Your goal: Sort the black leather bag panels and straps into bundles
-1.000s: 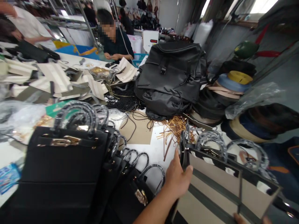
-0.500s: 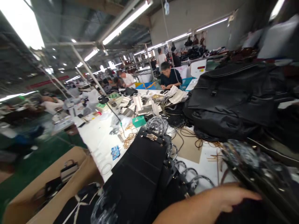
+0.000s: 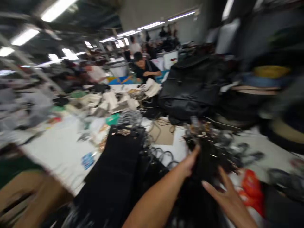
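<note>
My left hand [image 3: 190, 162] is at the left side of a dark upright stack of black handbags [image 3: 209, 158] with metal fittings on top. One of its fingers points up along the bags; the others are hidden or blurred, so I cannot tell whether it grips. To the right and nearer me, my right hand [image 3: 229, 198] is open, its thumb and fingers spread towards the same bags. Left of my forearm lies another black handbag [image 3: 116, 164], with a gold-coloured clasp at its far end. Wrapped ring handles [image 3: 163, 156] stick out beside it.
A big black bag [image 3: 190, 88] lies at the back. Pale cut pieces [image 3: 114, 99] are heaped on the white table [image 3: 61, 142]. A green box [image 3: 112, 119], a blue packet [image 3: 87, 160] and a red-orange bag [image 3: 253, 188] lie around. A cardboard box [image 3: 35, 196] stands lower left. A co-worker [image 3: 148, 69] sits opposite.
The view has swung to the right and blurred. My left hand is now beside the upright black handbags, and my right hand has come into view with its fingers spread.
</note>
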Action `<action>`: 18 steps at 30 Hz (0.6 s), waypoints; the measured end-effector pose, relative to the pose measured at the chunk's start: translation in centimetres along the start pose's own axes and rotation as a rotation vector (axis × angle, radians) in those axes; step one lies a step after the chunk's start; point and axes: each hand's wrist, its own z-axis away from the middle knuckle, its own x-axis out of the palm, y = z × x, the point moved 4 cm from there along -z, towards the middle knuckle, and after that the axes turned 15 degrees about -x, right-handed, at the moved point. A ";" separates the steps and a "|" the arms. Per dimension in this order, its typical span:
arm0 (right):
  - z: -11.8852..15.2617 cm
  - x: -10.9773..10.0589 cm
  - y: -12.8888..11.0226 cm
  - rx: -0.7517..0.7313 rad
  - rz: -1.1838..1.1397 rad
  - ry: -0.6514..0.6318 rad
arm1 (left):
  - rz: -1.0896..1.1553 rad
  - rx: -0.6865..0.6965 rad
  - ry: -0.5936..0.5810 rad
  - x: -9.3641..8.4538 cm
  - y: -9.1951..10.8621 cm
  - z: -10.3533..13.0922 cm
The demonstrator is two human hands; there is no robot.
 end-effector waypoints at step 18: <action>-3.0 -5.4 11.3 0.175 -0.465 0.528 | -0.480 0.123 0.060 2.4 -1.8 -4.9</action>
